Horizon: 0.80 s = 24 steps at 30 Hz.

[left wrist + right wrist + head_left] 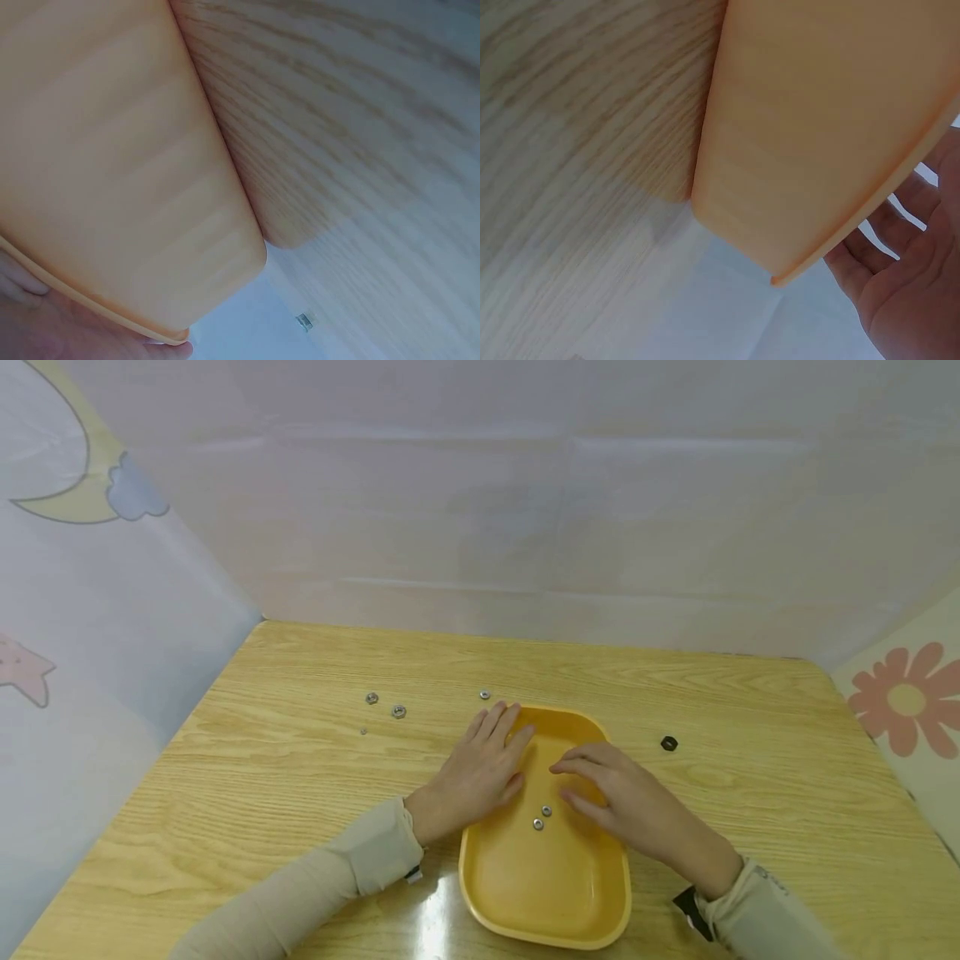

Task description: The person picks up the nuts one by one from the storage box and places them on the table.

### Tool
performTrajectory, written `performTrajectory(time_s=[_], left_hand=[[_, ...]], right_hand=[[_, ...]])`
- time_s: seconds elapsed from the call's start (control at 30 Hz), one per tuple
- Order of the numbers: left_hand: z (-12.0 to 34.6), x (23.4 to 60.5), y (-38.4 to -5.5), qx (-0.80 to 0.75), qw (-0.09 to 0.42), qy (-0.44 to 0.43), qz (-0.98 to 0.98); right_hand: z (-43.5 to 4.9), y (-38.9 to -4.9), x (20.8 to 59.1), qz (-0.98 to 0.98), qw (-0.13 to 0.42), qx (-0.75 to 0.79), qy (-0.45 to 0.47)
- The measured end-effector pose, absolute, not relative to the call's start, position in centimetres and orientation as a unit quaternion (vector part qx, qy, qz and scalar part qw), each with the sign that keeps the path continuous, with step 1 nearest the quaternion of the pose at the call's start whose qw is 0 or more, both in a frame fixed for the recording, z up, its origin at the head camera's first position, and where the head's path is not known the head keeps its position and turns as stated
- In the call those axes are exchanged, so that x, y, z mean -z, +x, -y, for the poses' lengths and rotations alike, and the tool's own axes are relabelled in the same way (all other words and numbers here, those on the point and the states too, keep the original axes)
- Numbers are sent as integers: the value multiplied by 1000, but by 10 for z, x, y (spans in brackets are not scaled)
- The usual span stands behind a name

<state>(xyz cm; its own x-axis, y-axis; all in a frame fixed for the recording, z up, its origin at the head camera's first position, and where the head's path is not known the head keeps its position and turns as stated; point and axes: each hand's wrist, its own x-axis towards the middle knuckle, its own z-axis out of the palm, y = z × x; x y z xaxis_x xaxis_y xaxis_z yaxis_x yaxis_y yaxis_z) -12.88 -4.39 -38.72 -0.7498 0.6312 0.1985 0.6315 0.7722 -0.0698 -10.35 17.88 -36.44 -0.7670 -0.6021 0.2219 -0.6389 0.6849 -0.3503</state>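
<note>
A yellow plastic tray [543, 902] lies on the wooden table, with two small metal nuts [538, 824] on its floor. My left hand [480, 772] lies over the tray's left rim, fingers extended toward the far left corner, holding nothing. Over the right side of the tray hovers my right hand [618, 793], its fingers loosely bent and apart with nothing between them. Beyond the far left corner of the tray, close to my left fingertips, sits another small nut [485, 694]. Both wrist views show the tray's outer side wall [135, 165] with the hand above its rim.
On the table left of the tray lie two larger silver nuts [399, 712] and a tiny metal piece [363, 732]. A black nut [669, 743] lies to the right. Pale printed sheets [480, 527] stand around the table [300, 793] at the back and sides.
</note>
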Motion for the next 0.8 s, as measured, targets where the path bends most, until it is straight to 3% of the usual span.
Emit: performTrajectory(time_s=[0.8], left_hand=[[44, 387, -129, 0, 90, -335, 938]], right_hand=[[-170, -104, 381, 905, 9, -219, 366]])
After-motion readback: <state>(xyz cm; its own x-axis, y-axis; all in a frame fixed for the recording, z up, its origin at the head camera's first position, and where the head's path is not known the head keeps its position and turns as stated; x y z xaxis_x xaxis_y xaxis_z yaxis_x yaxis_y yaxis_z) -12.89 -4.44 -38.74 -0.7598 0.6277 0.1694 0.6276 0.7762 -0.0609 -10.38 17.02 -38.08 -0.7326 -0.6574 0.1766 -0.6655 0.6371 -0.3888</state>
